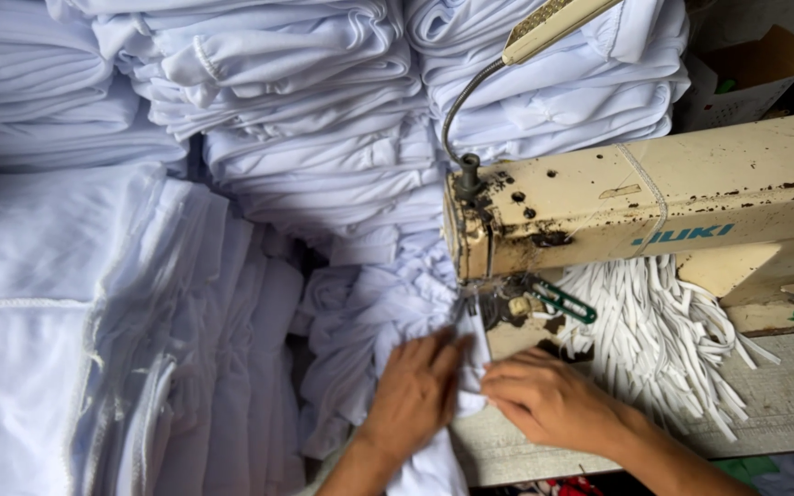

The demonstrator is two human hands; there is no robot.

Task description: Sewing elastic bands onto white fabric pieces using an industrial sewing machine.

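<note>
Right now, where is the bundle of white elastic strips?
In the head view, the white elastic strips lie right of centre on the table, under the sewing machine arm, just beyond the right hand.

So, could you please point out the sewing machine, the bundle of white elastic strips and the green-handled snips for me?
sewing machine (691,197): head view, on the cream arm's side.
bundle of white elastic strips (659,326): head view, mid-bundle.
green-handled snips (564,301): head view, on the green handle.

A worn grey bench carries a cream sewing machine; white elastic strips lie heaped just right of the right hand; white cloth spills off left of the left hand.
</note>
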